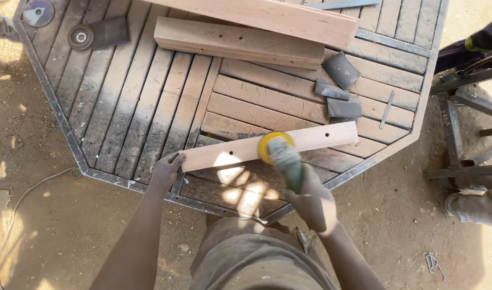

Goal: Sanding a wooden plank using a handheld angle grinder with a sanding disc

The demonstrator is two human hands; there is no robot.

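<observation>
Item: pale wooden plank (310, 140), long and narrow, with drilled holes, lying slightly tilted across the near part of the octagonal slatted desk (122, 107), close to its near edge.

Left hand (164, 171): fingers closed over the plank's left end, pressing it down just inside the metal rim (69, 140).

Right hand (310, 201): wrapped around the grey-green body of a power sander (284, 161), its yellow disc (272, 146) touching the plank near mid-length.

Beyond the plank: 3 dark sanding-paper pieces (340, 88) just past its right end; a thin metal strip (387, 108) near the desk's right edge.

Far side: 2 thicker timber beams (238, 40), one stacked partly over the other, well apart from the plank. Bare slats lie open between them and the plank on the left.

Far left corner: 2 grinding discs (81, 36) and a dark sheet (111, 31).

Surroundings: sandy ground (53, 231) with a loose cable (20, 198) left; a metal frame (466, 123) right.
</observation>
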